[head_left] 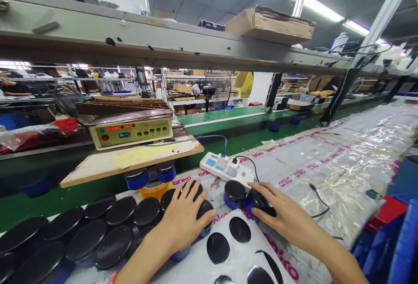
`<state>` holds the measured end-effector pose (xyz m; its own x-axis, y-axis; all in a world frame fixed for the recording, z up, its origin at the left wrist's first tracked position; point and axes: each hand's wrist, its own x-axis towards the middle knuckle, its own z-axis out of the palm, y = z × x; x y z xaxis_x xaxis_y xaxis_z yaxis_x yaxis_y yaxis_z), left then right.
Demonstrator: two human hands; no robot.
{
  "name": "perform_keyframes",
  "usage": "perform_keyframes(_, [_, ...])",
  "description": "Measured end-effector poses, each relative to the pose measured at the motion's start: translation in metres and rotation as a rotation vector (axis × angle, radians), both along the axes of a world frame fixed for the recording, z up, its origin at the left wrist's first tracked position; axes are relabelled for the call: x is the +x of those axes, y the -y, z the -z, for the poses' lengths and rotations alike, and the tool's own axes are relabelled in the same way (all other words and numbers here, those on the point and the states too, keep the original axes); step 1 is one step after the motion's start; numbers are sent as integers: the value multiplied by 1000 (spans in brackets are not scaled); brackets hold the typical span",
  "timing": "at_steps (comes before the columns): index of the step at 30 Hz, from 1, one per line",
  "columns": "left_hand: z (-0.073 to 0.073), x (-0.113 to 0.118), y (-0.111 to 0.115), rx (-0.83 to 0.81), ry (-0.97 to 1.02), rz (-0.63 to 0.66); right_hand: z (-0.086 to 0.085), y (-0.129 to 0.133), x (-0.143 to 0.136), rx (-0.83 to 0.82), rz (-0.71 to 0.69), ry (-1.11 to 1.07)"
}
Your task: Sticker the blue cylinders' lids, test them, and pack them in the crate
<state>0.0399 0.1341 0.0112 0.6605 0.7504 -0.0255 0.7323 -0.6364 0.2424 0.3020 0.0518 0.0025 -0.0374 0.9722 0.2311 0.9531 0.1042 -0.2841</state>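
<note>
My left hand [183,216] lies with fingers spread over several black-topped round blue units at the end of a cluster. The hand hides part of these units. My right hand [284,210] has its thumb and fingers around another black-topped blue unit [261,201], partly covered by the fingers. Just left of that one stands a similar unit [234,193]. Between my forearms is a white sheet [199,262] bearing round black stickers [218,248], some with a glossy face. More black-topped units [121,210] crowd together at the lower left.
A white power strip [225,168] with plugged-in adapters sits beyond my hands. A control box [133,129] with red lights rests on a wooden board [98,168] at the left. Plastic sheeting [342,153] covers the bench. A long shelf [163,36] crosses above; blue bins [388,236] stand right.
</note>
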Motion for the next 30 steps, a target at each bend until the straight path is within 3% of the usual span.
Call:
perform_keyframes(7, [0, 1, 1, 2, -15, 1, -20, 5, 0, 217, -33, -297])
perform_keyframes(11, [1, 0, 0, 20, 1, 3, -19, -1, -15, 221, -175, -633])
perform_keyframes(14, [1, 0, 0, 32, 14, 6, -18, -11, -28, 222, -227, -741])
perform_keyframes(22, [0, 2, 0, 37, 39, -21, -36, -54, -56, 242, -204, -389])
perform_keyframes(27, [1, 1, 1, 24, 31, -41, -28, -90, -79, 144, -240, -199])
perform_keyframes(30, [2, 2, 0, 26, 29, -51, -24, -99, -83, 45, -285, -112])
